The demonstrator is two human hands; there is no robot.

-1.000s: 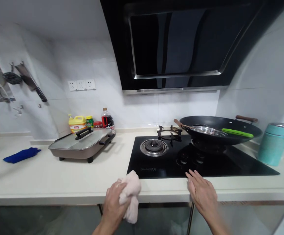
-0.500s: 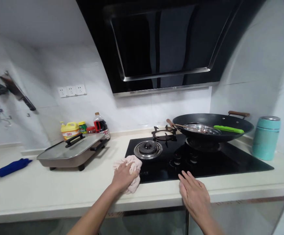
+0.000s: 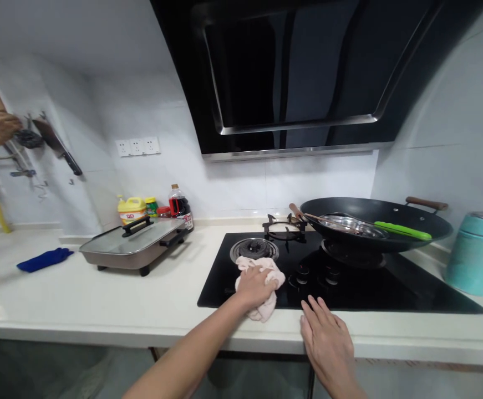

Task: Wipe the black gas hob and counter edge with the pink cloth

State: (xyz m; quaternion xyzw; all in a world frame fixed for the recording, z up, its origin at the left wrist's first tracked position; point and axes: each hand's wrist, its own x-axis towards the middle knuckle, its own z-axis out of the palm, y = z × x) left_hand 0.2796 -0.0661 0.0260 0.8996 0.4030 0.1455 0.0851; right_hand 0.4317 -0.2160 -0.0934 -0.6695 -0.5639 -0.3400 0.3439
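Observation:
My left hand (image 3: 255, 288) is closed on a pale pink cloth (image 3: 266, 310), pressing it on the black glass gas stove (image 3: 220, 280) just in front of the left burner (image 3: 255, 249). Part of the cloth hangs over the stove's front edge onto the counter. My right hand (image 3: 328, 338) rests flat at the counter's front edge, fingers stretched out toward the stove and holding nothing. Two control knobs (image 3: 302, 274) stand between the burners. A black wok (image 3: 407, 221) sits on the right burner, with a metal lid or dish (image 3: 349, 225) and a green-handled utensil (image 3: 403, 230) in it.
A lidded electric pan (image 3: 120, 255) and a blue cloth (image 3: 45, 259) are on the left counter. Bottles and jars (image 3: 152, 208) line the wall. A loose pan support (image 3: 285, 227) lies behind the burner. A turquoise flask (image 3: 476, 255) stands right. Another person's hand (image 3: 0, 126) reaches the hanging scrubber.
My left hand has slid the cloth rightward from the stove's left edge to in front of the left burner. The view shifted left, and another person's hand appeared. My right hand stays about still.

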